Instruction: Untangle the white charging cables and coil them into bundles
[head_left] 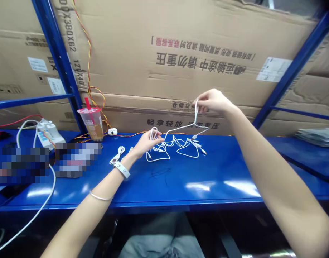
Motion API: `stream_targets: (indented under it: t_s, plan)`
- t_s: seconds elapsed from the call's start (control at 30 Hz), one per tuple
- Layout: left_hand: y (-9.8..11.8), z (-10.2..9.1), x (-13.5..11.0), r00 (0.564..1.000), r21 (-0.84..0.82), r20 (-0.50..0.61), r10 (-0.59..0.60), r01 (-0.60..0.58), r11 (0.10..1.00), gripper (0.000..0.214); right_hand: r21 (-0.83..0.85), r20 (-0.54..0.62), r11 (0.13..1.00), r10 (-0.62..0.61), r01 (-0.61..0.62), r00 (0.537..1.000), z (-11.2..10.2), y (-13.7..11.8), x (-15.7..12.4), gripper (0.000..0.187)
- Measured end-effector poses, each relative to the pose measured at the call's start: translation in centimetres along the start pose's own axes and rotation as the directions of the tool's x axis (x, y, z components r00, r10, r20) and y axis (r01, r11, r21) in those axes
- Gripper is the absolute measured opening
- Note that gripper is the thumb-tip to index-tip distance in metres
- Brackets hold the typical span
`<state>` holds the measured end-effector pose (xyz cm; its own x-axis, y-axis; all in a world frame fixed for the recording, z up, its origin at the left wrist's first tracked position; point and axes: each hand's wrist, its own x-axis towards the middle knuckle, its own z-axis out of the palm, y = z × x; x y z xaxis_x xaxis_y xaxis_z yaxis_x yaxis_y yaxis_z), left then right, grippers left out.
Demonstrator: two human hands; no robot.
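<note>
A tangle of white charging cables lies on the blue workbench, with several metal-tipped plugs showing at its right end. My right hand pinches one white cable and lifts a stretch of it above the tangle. My left hand is lower, closed around looped strands at the tangle's left side. A white band and a thin silver bangle circle my left wrist and forearm. A small coiled white cable lies on the bench just left of that hand.
A white power strip and a plastic cup with a red straw stand at the back left, near red-and-yellow twisted wires. Two pixelated objects sit nearby. Blue shelf uprights and large cardboard boxes fill the back.
</note>
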<state>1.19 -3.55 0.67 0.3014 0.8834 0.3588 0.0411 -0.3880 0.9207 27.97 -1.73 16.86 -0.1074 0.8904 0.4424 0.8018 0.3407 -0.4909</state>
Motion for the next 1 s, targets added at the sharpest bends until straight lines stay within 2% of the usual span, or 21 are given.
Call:
stream_targets:
  t_s: [0.1,0.17,0.27,0.33,0.4,0.5,0.63,0.7,0.77,0.87,1.0]
  plan:
    - [0.3,0.5,-0.5,0.989,-0.023,0.146,-0.018,0.022,0.999,0.041,-0.108,-0.016,0.990,-0.087,0.085,0.996,0.0,-3.6,-0.3,0.017]
    - [0.4,0.6,-0.5,0.976,-0.056,0.210,-0.051,0.064,0.996,0.038,-0.154,-0.022,0.980,-0.128,0.124,0.991,0.5,-5.7,-0.6,0.019]
    - [0.4,0.2,-0.3,0.984,-0.223,0.164,-0.070,0.106,0.969,0.031,-0.204,-0.034,0.968,-0.154,0.144,0.987,1.5,-7.3,-0.7,0.023]
    - [0.5,-0.2,0.0,0.996,-0.444,0.046,-0.070,0.084,0.892,0.032,-0.221,-0.042,0.963,-0.166,0.153,0.985,2.4,-7.2,-0.7,0.024]
    - [0.7,-0.7,0.4,0.993,-0.634,-0.089,-0.077,0.003,0.773,0.031,-0.226,-0.002,0.961,-0.166,0.161,0.986,3.7,-6.5,-0.7,0.023]
    - [1.0,-1.0,0.8,0.973,-0.741,-0.219,-0.071,-0.119,0.661,0.023,-0.210,0.188,0.968,-0.098,0.137,0.977,6.2,-5.3,-1.2,0.022]
    - [1.1,-1.0,0.8,0.975,-0.784,-0.218,-0.044,-0.148,0.602,0.022,-0.178,0.434,0.974,-0.051,0.141,0.900,10.0,-5.0,-2.1,0.017]
    - [1.1,-1.0,0.7,0.972,-0.812,-0.216,-0.091,-0.127,0.569,0.021,-0.171,0.510,0.974,-0.043,0.151,0.859,11.5,-5.1,-2.2,0.012]
    - [1.4,-1.1,0.6,0.972,-0.844,-0.196,-0.129,-0.100,0.527,0.023,-0.143,0.544,0.979,-0.046,0.147,0.838,12.5,-4.9,-2.3,0.011]
    - [2.0,-1.2,0.4,0.983,-0.886,-0.132,-0.124,-0.061,0.459,0.030,-0.038,0.559,0.993,-0.071,0.112,0.826,12.8,-4.4,-2.3,0.014]
    - [2.9,-2.1,0.1,0.984,-0.913,-0.101,-0.144,-0.034,0.408,0.029,0.161,0.600,0.985,-0.149,0.064,0.786,11.2,-3.0,-2.5,0.026]
